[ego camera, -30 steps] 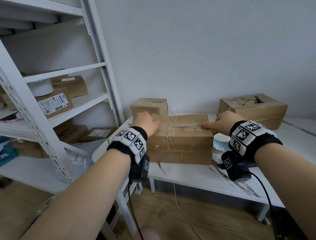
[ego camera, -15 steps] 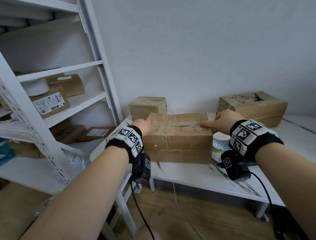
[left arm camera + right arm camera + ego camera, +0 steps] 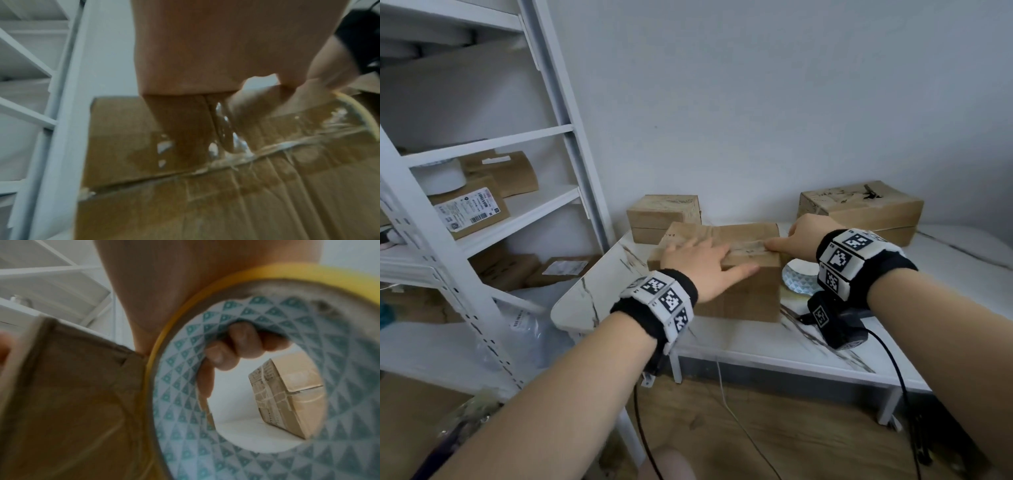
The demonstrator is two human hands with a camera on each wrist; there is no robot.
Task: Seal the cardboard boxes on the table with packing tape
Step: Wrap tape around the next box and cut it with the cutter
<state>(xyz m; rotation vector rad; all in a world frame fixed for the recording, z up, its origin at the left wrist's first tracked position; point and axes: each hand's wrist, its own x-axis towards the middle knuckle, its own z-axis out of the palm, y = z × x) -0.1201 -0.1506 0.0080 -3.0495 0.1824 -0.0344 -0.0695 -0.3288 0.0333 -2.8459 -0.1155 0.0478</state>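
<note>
A brown cardboard box [image 3: 753, 291] stands at the left end of the white table [image 3: 774, 346]. A strip of clear tape [image 3: 750, 244] runs along its top seam, wrinkled in the left wrist view [image 3: 277, 146]. My left hand [image 3: 702, 265] lies flat on the box top with its fingers spread, pressing on the tape. My right hand [image 3: 803, 236] is at the box's right end and grips the tape roll [image 3: 799, 281], one finger pointing onto the strip. In the right wrist view its fingers [image 3: 242, 340] curl through the roll's teal-patterned core [image 3: 185, 386], beside the box [image 3: 72, 402].
Two more cardboard boxes stand against the wall: a small one [image 3: 664, 214] behind the taped box and a larger one [image 3: 859, 209] at the right. A white shelf unit [image 3: 571, 164] with parcels [image 3: 472, 212] stands close on the left. Cables hang from both wrists.
My left hand has slid from the box's left end to the right along the top and now lies flat with spread fingers. The right hand has stayed at the right end.
</note>
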